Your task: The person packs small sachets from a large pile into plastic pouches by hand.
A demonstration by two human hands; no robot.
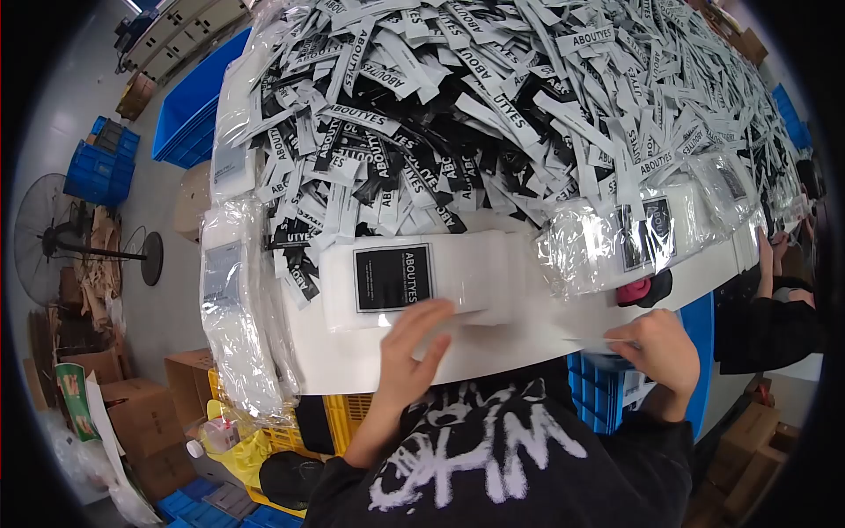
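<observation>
In front of me lies a stack of frosted plastic bags, its top one bearing a black ABOUTYES label. My left hand is at the near edge of the stack, fingers stretched out and thumb apart, slightly blurred. Off to the right, my right hand is closed on a thin pale strip, smeared by motion, over the table's front edge. Beyond the bags rises a large heap of narrow black and white sachets printed ABOUTYES.
Clear plastic packs line the table's left side, and more shiny packs lie at right beside a pink and black object. Blue crates and yellow crates stand below the edge. Another person's arm shows far right.
</observation>
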